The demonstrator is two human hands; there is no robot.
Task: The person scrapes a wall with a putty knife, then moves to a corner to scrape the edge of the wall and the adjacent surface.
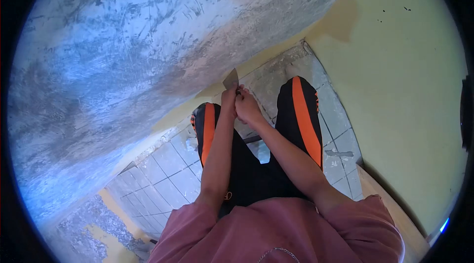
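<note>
A putty knife with a wide, flat metal blade points up and away, close to the lower edge of the plastered wall. My left hand is closed at the base of the blade. Right against it, my right hand is closed around the knife's dark handle, most of which the fingers hide. Both hands are together between my bent knees, over the tiled floor.
Grey and white streaks of plaster cover the wall on the left, above a yellowish strip. At the right rises a plain yellow-green wall. Plaster smears mark the floor tiles. My legs in dark trousers with orange stripes flank my hands.
</note>
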